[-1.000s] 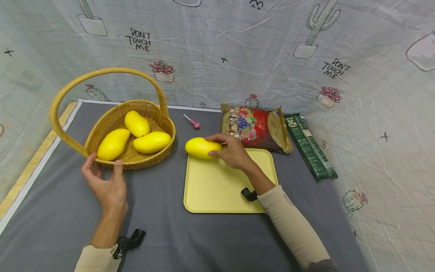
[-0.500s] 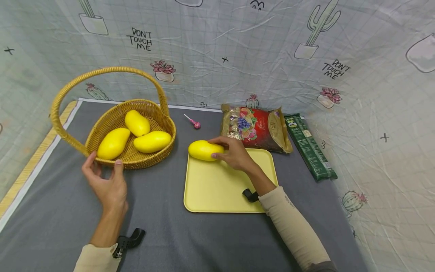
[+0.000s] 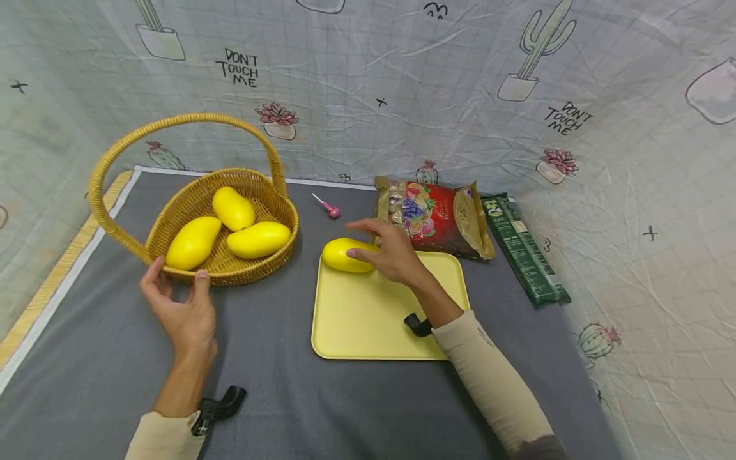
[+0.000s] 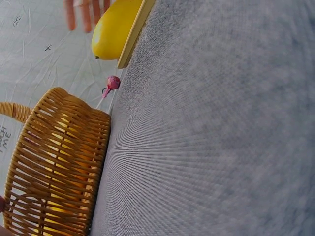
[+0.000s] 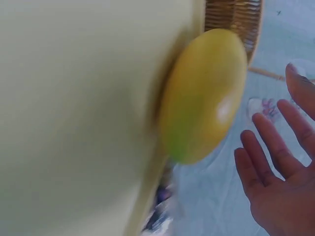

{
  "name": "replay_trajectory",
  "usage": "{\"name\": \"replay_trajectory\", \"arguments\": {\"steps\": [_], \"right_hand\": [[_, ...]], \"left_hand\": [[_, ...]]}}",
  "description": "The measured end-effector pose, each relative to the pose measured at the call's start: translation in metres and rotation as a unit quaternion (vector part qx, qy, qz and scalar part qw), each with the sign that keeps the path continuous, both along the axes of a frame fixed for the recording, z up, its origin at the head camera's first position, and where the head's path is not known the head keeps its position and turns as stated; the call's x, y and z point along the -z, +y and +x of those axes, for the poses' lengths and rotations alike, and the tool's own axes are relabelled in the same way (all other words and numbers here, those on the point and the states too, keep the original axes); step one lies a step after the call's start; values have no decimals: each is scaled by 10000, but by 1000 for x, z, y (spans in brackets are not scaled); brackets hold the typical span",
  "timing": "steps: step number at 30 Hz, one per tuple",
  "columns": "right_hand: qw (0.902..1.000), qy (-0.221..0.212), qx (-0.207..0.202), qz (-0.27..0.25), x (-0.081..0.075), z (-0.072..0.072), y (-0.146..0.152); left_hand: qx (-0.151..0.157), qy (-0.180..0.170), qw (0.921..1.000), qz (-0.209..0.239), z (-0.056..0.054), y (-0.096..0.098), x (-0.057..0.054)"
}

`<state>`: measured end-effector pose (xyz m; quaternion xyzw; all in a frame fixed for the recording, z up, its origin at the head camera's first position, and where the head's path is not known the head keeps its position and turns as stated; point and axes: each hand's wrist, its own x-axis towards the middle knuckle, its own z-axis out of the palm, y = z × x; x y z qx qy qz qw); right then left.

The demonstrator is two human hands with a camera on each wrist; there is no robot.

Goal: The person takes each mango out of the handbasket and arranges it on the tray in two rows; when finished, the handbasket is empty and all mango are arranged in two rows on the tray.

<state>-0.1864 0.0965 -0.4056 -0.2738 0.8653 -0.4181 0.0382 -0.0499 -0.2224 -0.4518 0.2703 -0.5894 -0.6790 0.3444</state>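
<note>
The left wrist view cuts off the basket handle [image 4: 15, 111].

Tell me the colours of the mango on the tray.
The mango is yellow with a green patch at one end, best seen in the right wrist view.

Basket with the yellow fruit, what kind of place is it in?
Probably a small tabletop spot set up indoors, maybe for filming or practice; the rest of the room isn't in view. A dark grey cloth covers most of a pale wooden table, and a light, cactus-printed fabric backdrop hangs behind it.
</note>
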Motion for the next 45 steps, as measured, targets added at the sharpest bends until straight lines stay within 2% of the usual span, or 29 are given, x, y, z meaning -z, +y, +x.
{"name": "replay_trajectory", "arguments": {"steps": [11, 23, 35, 45], "right_hand": [[9976, 529, -418, -168, -23, -4, -58], [9951, 452, -869, 160, -27, -10, -116], [9841, 625, -1209, 1143, -19, -21, -160], [9709, 863, -1164, 1906, -15, -24, -182]], "left_hand": [[-17, -20, 10000, 16, 0, 2, 1], [-2, 42, 10000, 5, 1, 2, 2], [-6, 56, 10000, -7, 1, 0, 2], [1, 8, 10000, -26, 1, 0, 0]]}}
